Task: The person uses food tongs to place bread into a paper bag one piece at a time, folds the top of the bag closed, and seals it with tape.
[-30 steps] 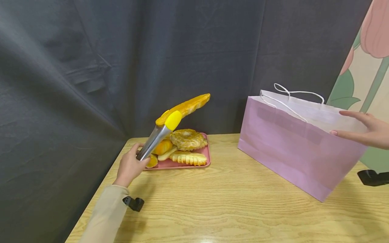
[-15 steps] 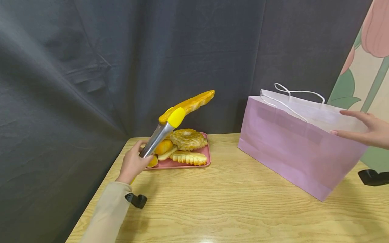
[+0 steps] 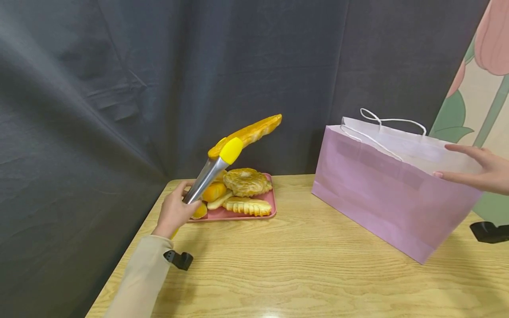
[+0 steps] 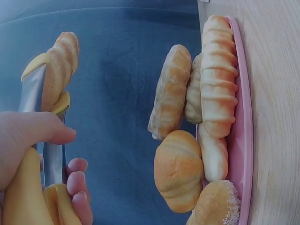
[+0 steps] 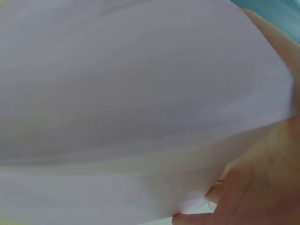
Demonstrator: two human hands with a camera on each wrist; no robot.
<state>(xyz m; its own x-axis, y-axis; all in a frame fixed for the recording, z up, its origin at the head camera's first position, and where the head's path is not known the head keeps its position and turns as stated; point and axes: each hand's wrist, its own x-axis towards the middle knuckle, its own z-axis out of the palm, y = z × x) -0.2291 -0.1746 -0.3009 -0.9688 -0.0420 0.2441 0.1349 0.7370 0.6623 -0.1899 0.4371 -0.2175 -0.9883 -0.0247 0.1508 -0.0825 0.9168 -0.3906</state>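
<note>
My left hand (image 3: 175,214) grips metal tongs (image 3: 204,176) with yellow tips and yellow handles. Pinched in the tongs, a long golden bread (image 3: 256,131) slants up to the right, above the pink tray (image 3: 273,211). The left wrist view shows the thumb over one arm of the tongs and fingers curled at the other. At the right, my right hand (image 3: 481,170) is spread at the open top of a lilac paper bag (image 3: 381,190). Its thumb and forefinger lie fairly straight across the bag's side end; the right wrist view shows mostly pale paper, with fingertips low at its edge.
Several breads lie on the tray, among them a round ring-shaped one (image 3: 246,182), a ridged long one (image 3: 246,206) and a bun (image 4: 179,168). White cord handles (image 3: 401,120) rise from the bag. A dark curtain (image 3: 254,79) hangs behind the wooden table (image 3: 286,265).
My left hand has raised the tongs and bread slightly and moved them a little to the right, nearly still in the last half second. My right hand and the bag have hardly moved.
</note>
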